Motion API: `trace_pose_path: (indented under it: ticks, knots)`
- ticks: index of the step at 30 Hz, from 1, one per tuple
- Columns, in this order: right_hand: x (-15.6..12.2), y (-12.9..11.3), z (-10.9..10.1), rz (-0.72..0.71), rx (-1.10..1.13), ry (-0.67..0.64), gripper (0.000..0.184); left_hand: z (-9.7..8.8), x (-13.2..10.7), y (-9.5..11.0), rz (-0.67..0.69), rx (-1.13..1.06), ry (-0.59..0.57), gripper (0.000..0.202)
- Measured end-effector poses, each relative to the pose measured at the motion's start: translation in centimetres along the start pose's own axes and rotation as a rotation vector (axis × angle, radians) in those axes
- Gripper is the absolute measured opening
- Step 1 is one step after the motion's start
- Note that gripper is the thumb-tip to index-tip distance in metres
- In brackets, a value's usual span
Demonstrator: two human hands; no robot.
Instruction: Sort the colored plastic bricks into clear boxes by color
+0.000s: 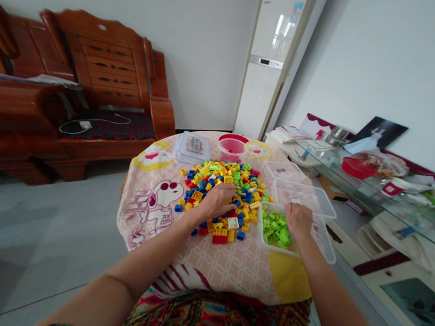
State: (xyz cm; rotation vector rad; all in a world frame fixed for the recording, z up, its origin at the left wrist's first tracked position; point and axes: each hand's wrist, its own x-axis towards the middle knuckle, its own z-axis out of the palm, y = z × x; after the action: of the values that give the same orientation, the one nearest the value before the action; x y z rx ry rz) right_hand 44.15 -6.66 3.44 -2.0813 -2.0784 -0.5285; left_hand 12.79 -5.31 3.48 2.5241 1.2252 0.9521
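Observation:
A heap of mixed toy building bricks [219, 236] in red, yellow, blue, green and white lies on the cloth-covered round table. My left hand [217, 201] rests on this heap, its fingers somewhat apart among the bricks, with nothing visibly gripped. My right hand [299, 218] is over the right part of a clear plastic box [260, 241]. Its fingers are curled together, and whatever they hold, if anything, is hidden. Inside that box are many light-green bricks [275, 227], to the left of the hand.
Behind the heap stand a pink-red tub [232, 146] and a blue-edged clear lid or box [194, 149]. Another clear container [305, 196] lies behind the green bricks. A cluttered glass shelf [408, 207] runs along the right; a wooden bench [103, 73] stands at left.

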Motion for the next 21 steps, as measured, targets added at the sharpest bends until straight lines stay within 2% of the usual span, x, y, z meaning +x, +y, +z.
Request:
trace_pose_path:
  ticks: [2,7,11,21]
  knots:
    - [0.0,0.0,-0.1,0.005,0.007,-0.005,0.052,0.5,0.0,0.2,-0.005,0.014,-0.028,0.028]
    - [0.0,0.0,-0.1,0.011,0.004,-0.016,0.052,1.2,0.4,0.6,-0.024,0.023,-0.025,0.013]
    - [0.0,0.0,0.0,0.006,0.001,-0.009,0.052,1.4,0.3,1.0,-0.022,0.004,-0.005,0.011]
    - [0.0,0.0,0.0,0.010,0.007,-0.009,0.051,0.5,-0.5,0.6,-0.134,-0.173,0.158,0.006]
